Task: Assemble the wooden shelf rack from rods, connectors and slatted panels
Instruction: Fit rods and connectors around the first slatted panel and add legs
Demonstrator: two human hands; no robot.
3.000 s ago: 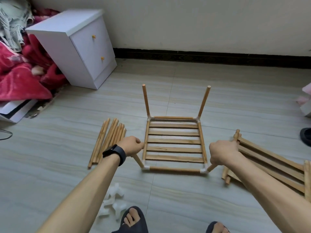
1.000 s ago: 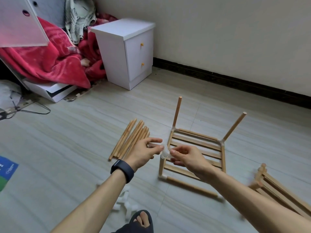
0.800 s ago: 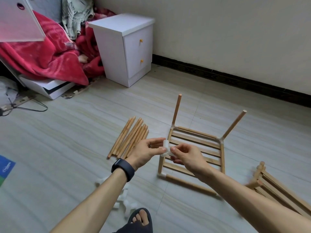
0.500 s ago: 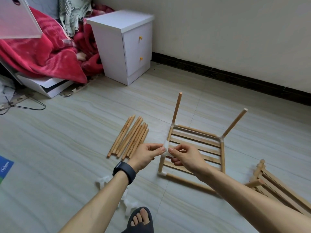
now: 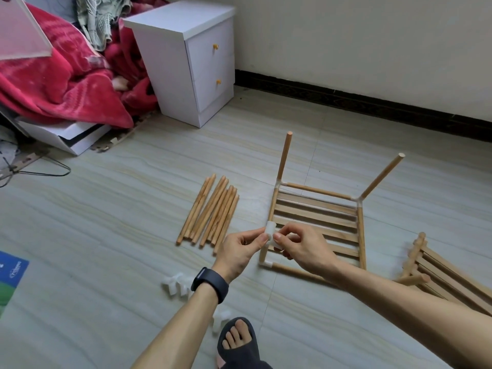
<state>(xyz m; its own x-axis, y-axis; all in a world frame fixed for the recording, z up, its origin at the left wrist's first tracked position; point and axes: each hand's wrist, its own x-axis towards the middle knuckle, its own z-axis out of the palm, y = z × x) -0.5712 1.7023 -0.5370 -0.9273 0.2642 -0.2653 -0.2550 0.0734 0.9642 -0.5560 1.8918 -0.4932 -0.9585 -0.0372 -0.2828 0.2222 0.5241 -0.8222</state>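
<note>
Both hands meet over the near-left corner of the half-built frame (image 5: pixel 360 235) on the floor (image 5: pixel 106 235). The left hand (image 5: pixel 239 251) and the right hand (image 5: pixel 303 249) each pinch a white connector (image 5: pixel 270 230) between thumb and forefinger, at the top of the upright rod (image 5: pixel 263 254) there. Each grip is closed on that one small piece. The connector looks light, hard and smooth, so it would likely slip if held by its rounded end; the side sleeves seem the better hold, with a hand low on the rod to brace it. The rods look stiff and light, and a push-fit probably needs straight pressure, not a twist. Counted: one connector in hand, and three upright rods in view — any fourth corner post is hidden behind the right arm. One slatted panel (image 5: pixel 316 209) sits in the frame, with about five slats showing. At least one more panel (image 5: pixel 452 278) lies to the right. The loose rods (image 5: pixel 210 214) number roughly eight, lying too close together to be sure. The spare connectors (image 5: pixel 177 284) near the left wrist are too jumbled to count.
</note>
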